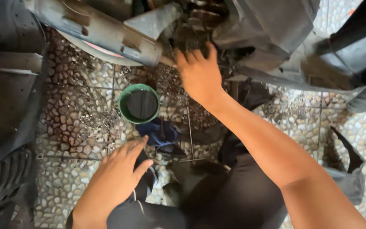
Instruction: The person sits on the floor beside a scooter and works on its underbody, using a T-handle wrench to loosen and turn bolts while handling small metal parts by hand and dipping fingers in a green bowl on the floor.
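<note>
Right hand (200, 74) reaches into greasy engine (195, 29), grip hidden, can't tell. Left hand (117, 174) open, empty. Elbow could tip oil cup (139, 104).

I see no package, label, sign or screen anywhere around me here.

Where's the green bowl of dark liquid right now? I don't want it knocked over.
In the head view the green bowl sits on the pebble floor, left of centre, between the right hand above and the left hand below.
</note>
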